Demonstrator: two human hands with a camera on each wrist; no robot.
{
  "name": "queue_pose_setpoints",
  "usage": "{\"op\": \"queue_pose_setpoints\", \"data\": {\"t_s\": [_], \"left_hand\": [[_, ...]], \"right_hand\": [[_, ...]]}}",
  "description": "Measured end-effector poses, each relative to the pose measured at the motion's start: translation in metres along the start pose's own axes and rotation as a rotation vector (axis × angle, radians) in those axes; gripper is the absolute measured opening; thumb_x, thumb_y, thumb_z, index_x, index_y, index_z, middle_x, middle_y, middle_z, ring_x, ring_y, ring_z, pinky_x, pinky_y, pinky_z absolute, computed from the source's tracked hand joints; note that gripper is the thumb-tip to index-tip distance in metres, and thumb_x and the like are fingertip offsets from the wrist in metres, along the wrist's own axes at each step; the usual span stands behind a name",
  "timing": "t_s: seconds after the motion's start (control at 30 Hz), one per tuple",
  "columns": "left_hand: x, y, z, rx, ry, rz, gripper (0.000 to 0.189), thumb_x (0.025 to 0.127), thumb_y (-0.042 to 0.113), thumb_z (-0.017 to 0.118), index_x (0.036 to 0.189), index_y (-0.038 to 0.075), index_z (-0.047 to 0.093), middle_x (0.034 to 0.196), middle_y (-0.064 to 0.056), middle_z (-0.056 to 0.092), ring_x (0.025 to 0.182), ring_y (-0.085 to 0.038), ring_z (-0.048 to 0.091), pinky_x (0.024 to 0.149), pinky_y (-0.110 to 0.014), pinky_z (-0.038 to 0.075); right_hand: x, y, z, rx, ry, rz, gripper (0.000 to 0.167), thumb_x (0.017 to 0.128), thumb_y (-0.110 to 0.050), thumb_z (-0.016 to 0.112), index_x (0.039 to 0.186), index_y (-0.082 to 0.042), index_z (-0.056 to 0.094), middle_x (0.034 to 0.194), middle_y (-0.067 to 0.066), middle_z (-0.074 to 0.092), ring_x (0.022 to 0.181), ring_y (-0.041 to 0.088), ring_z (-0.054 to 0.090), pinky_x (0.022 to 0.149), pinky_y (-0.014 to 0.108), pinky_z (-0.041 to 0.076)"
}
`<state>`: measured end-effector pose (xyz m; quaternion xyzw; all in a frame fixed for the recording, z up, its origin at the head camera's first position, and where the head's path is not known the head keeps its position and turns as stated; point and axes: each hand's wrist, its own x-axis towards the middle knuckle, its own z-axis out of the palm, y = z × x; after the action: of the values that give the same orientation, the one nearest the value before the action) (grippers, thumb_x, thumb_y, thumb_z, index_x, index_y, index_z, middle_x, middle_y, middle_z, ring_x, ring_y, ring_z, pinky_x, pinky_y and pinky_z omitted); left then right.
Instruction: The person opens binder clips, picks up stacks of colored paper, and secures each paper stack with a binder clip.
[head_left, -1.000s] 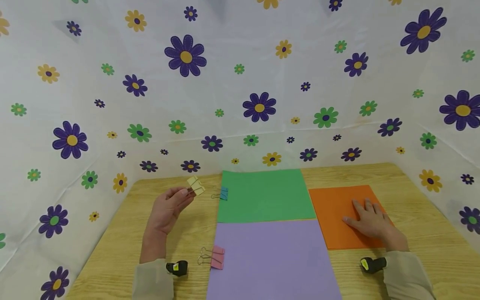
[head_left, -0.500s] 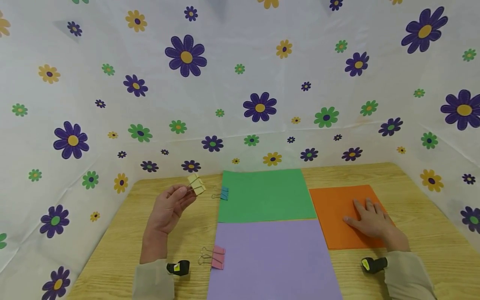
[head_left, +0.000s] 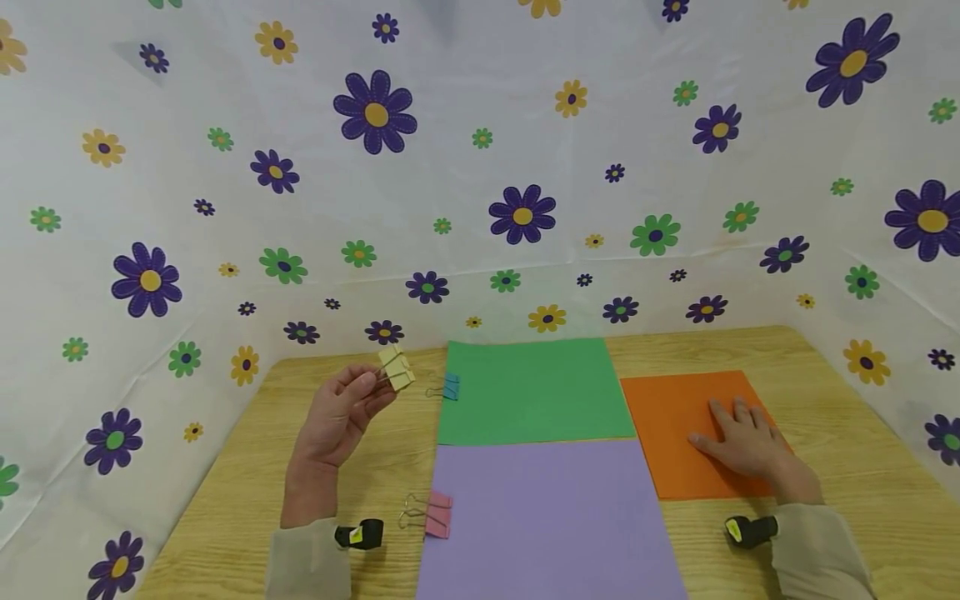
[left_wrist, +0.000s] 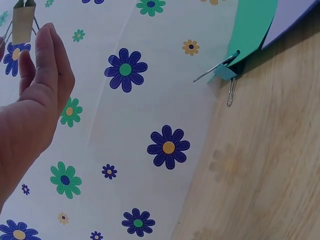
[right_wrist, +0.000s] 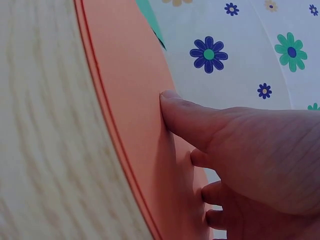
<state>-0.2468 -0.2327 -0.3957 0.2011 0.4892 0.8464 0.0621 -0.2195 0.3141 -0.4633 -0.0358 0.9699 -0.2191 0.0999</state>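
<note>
My left hand (head_left: 337,417) pinches a pale yellow binder clip (head_left: 396,369) by its wire handles, held up above the table's left side. In the left wrist view the clip (left_wrist: 23,22) is at the top left corner, its handles between thumb and fingers. My right hand (head_left: 750,446) rests on an orange sheet stack (head_left: 675,433), fingers spread. The right wrist view shows the thumb and fingertips on the orange surface (right_wrist: 130,90), which has layered edges. A blue binder clip (head_left: 451,387) grips the left edge of green sheets (head_left: 536,392). A pink binder clip (head_left: 438,514) grips the purple sheets' (head_left: 551,517) left edge.
The wood-grain table (head_left: 247,500) carries the green sheets behind the purple ones, with the orange stack to their right. A white flower-print cloth (head_left: 450,167) stands around the back and sides. A black camera is strapped to each wrist.
The left hand shifts very slightly right with the yellow clip still pinched, while the whole head view drifts a little too. The right hand stays on the orange stack.
</note>
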Motion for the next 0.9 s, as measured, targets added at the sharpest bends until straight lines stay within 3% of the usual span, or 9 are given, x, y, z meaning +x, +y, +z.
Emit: {"op": "queue_pose_setpoints", "data": {"t_s": [0.5, 0.9], "left_hand": [[-0.0021, 0.0045, 0.0057, 0.057, -0.012, 0.015, 0.029, 0.105, -0.002, 0.039, 0.105, 0.007, 0.066, 0.106, -0.005, 0.07, 0.102, -0.015, 0.07, 0.09, -0.027, 0.055], [-0.0032, 0.0054, 0.0035, -0.004, -0.027, 0.021, 0.029, 0.106, -0.002, 0.037, 0.1, 0.005, 0.065, 0.107, -0.007, 0.071, 0.102, -0.016, 0.071, 0.089, -0.027, 0.055]], "right_hand": [[-0.003, -0.0013, 0.001, 0.017, 0.02, -0.001, 0.088, 0.098, -0.048, 0.055, 0.147, 0.017, 0.023, 0.147, 0.051, 0.006, 0.131, 0.071, 0.005, 0.102, 0.081, 0.01], [-0.0027, -0.0017, -0.0012, 0.015, 0.011, -0.002, 0.088, 0.098, -0.049, 0.054, 0.147, 0.017, 0.023, 0.147, 0.05, 0.007, 0.132, 0.07, 0.006, 0.102, 0.081, 0.011]]}}
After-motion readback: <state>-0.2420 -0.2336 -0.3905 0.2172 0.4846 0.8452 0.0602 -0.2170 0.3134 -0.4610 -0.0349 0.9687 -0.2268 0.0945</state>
